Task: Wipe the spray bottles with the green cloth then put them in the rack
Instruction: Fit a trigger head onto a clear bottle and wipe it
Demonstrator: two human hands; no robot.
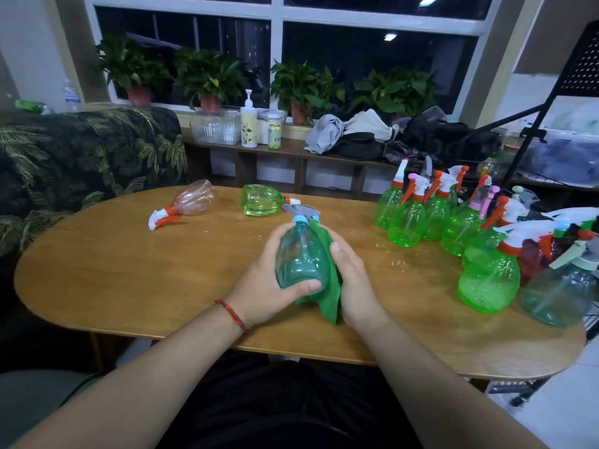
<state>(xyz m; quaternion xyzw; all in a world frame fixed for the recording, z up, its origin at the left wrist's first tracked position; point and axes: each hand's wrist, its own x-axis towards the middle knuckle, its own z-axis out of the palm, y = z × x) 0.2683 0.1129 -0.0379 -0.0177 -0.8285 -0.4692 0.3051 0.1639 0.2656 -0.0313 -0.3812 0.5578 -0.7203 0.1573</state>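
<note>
Your left hand (259, 286) grips the teal bottle (298, 254) low on its body. The fingers curl round the far side and the thumb lies across the front near the base. You hold the bottle just above the table (129, 270), near its middle, tilted away from you, with the blue collar and grey trigger pointing toward the window.

Your right hand (353, 280) cups the cloth (327, 296) against the bottle's right side. The thumb lies along the cloth's front, and the fingers wrap behind, out of sight. The cloth's loose end hangs down between your wrists.

Beyond your hands, two more bottles lie on their sides: a pink bottle (194, 200) to the left and a green bottle (261, 199) just past the teal one's trigger. The standing bottles (453, 222), mostly green, crowd the table's right end. The black rack (583, 59) rises just behind them at the frame's right edge.
</note>
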